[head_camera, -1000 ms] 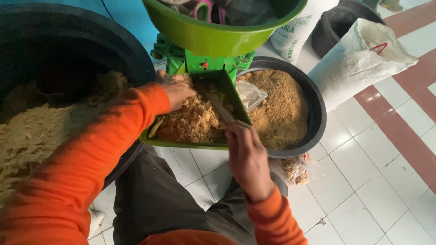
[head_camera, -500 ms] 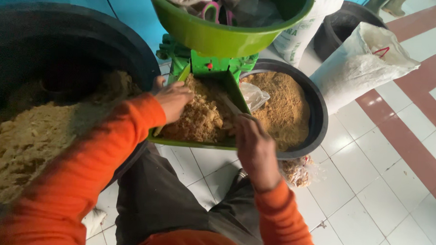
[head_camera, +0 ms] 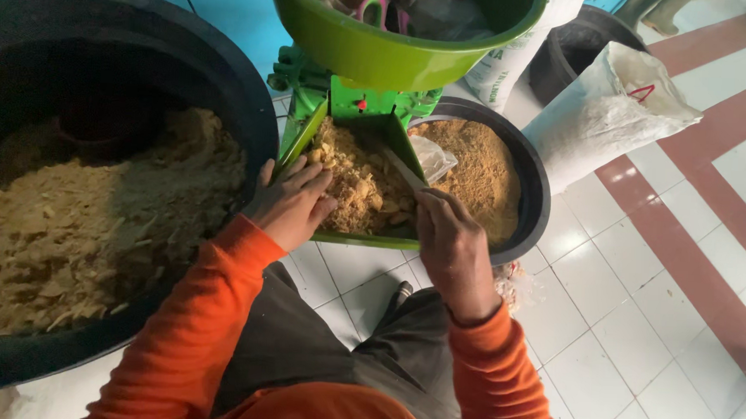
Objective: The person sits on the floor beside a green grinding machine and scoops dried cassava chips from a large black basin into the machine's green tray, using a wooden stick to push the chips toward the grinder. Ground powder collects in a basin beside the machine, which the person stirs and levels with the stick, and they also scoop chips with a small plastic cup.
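Head view, with the green chute (head_camera: 353, 184) of the green machine as the landmark. The chute slopes down toward the person and is heaped with coarse tan crumbly meal (head_camera: 359, 180).

The left hand (head_camera: 293, 203) lies at the chute's left edge, palm down, fingers together and slightly curled, their tips pressed into the meal; it grips nothing that can be made out. The right hand (head_camera: 452, 252) is at the chute's lower right corner, closed in a fist around a thin pale stick (head_camera: 403, 171), whose far end slants up and left into the meal inside the chute. Both arms wear orange sleeves (head_camera: 195, 327).

Above the chute sits the machine's bright green hopper bowl (head_camera: 378, 53), with pink-handled things inside it that are too cut off to identify. Behind and to the right of the chute, partly under it, stands a black round tub (head_camera: 535, 190) holding finer brown ground meal (head_camera: 482, 168); a crumpled clear plastic bag (head_camera: 434, 158) lies on that meal just beside the chute's right wall. To the left of the chute is a much larger black tub (head_camera: 188, 54), filled with flaky tan material (head_camera: 91, 224).

Further right of the chute, a white woven sack (head_camera: 608, 118) leans on the white and red tiled floor (head_camera: 660, 277), and another dark bucket (head_camera: 573, 51) stands behind it.
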Motion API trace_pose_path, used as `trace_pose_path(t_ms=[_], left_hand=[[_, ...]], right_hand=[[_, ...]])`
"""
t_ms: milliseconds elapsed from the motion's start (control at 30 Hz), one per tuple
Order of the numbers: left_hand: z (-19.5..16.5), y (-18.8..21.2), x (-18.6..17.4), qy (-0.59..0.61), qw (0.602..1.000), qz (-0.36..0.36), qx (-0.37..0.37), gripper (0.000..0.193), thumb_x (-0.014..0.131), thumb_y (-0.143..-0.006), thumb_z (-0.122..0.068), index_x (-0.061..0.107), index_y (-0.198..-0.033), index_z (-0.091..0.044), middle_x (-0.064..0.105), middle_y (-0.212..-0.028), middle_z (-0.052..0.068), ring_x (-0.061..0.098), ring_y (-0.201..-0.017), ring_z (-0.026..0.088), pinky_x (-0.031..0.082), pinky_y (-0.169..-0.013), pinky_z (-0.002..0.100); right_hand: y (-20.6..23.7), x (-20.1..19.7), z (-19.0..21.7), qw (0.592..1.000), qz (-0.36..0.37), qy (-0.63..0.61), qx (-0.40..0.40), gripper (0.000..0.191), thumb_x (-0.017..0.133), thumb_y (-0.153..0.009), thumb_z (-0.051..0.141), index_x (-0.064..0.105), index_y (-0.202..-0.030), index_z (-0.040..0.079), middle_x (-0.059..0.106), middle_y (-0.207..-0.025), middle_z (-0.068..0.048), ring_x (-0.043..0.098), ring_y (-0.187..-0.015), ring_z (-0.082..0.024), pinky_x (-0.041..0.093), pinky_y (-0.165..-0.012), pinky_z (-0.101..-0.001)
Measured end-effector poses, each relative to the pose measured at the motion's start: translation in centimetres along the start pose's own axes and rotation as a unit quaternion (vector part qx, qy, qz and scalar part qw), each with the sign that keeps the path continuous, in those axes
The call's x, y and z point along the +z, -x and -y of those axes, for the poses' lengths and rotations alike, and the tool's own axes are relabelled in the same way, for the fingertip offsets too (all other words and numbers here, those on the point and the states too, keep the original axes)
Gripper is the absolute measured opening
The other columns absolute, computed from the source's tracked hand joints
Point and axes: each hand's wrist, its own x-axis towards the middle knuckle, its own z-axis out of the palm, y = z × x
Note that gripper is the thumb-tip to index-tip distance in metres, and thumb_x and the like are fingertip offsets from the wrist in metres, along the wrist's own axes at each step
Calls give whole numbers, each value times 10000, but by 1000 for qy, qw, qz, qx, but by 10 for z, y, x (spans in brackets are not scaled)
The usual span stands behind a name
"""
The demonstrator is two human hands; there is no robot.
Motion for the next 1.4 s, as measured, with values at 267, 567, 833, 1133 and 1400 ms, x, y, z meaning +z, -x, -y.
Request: trace_pose_path(t_ms=[267,567,833,1133,1400], left_hand=[[-3,-9,0,38,999,-20,19,572,604,-948,-475,608,-1365,-84,573,-1435,113,400,-1427,366,176,-1132,676],[-1,-3,-10,39,998,-43,26,512,662,-927,-420,650,-1284,-53,623,-1368,137,467,-1379,407,247,-1139,628],[0,-2,-10,60,996,-64,28,463,662,-935,-356,652,-1277,-44,636,-1344,142,477,-1377,404,245,-1168,623],[-7,-63,7,-63,990,110,66,259,609,-912,-167,713,-1144,-116,714,-1181,104,599,-1233,316,389,-1055,552],[-26,-182,98,-119,955,264,59,212,639,-852,-125,770,-982,-22,726,-1060,249,696,-1028,422,551,-854,521]], right_hand=[[3,-69,23,996,43,73,5,119,680,-953,7,700,-1067,-18,738,-1035,-161,748,-876,-302,602,-739,-349],[3,17,2,995,75,58,-20,152,651,-948,-9,676,-1096,-36,723,-1139,-176,734,-946,-332,605,-784,-362],[21,-44,29,994,-28,44,97,138,704,-948,-2,721,-1085,-13,773,-1034,-119,768,-808,-173,601,-690,-275],[82,-94,8,961,-184,-40,201,106,592,-1063,-86,666,-1139,-86,742,-1148,-188,725,-839,-167,593,-741,-266],[147,-126,-45,938,-249,10,241,62,580,-1117,-83,638,-1126,-102,725,-1160,-225,718,-831,-181,583,-718,-269]])
